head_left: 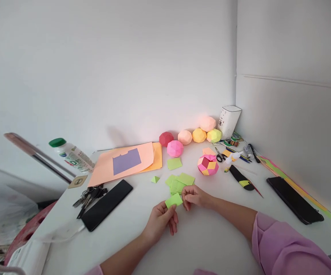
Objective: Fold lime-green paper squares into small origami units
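Observation:
A small light-green paper rectangle, which looks folded, is pinched between the thumb and fingers of my left hand above the table. My right hand is closed just beyond the paper's right edge, fingertips curled together; whether they hold anything is hidden. Behind it lies a loose pile of green paper squares, partly covered by that hand. A small folded green triangle sits to the left of the pile. Farther back is another green square. A multicoloured paper ball with openings stands beyond my right hand.
Faceted paper balls line the wall, beside a white box. To the left are peach paper sheets, a black phone, keys and a bottle. Scissors, a cutter and a black case lie right.

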A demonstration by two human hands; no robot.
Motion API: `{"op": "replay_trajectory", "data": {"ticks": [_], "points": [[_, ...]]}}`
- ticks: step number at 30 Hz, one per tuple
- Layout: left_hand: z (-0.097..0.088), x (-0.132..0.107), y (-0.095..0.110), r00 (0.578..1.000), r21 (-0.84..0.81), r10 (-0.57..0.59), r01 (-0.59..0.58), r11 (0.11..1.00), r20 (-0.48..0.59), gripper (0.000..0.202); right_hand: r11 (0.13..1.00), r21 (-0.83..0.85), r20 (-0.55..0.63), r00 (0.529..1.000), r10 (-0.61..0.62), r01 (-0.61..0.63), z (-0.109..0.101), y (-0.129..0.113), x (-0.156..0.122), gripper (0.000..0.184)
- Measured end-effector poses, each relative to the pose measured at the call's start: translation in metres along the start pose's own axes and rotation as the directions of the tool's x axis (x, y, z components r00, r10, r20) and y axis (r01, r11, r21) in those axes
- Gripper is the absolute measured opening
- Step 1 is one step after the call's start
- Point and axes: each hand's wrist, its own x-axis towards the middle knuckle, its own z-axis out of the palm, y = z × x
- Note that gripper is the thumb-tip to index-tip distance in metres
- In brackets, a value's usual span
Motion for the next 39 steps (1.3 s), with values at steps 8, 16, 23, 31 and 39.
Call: {"op": "replay_trajectory", "data": {"ticks": [8,16,23,31,39], "points": [[0.004,-0.002,0.001,1.000,0.035,0.001,-0.001,0.999,0.020,0.034,0.978,-0.207,-0.034,0.999,0.008,-0.015,0.017,-0.001,-0.004,0.011],[0.005,-0.003,0.000,1.000,0.083,-0.006,0.004,0.997,0.018,0.035,0.982,-0.165,0.027,0.995,0.093,-0.087,0.007,-0.006,-0.003,0.007],[0.002,-0.001,0.001,1.000,0.028,0.015,-0.015,0.999,-0.006,0.034,0.999,0.032,-0.007,0.999,0.037,-0.036,0.004,-0.009,0.000,0.014],[0.002,-0.001,0.003,0.999,0.051,-0.021,0.019,0.999,0.047,0.033,0.994,-0.103,0.100,0.994,0.043,-0.033,0.005,-0.004,-0.001,0.032],[0.001,-0.002,0.003,0.999,0.046,-0.015,0.013,0.999,0.041,0.028,0.993,-0.094,0.063,0.995,0.075,-0.069,-0.002,0.000,-0.002,0.024]]}}
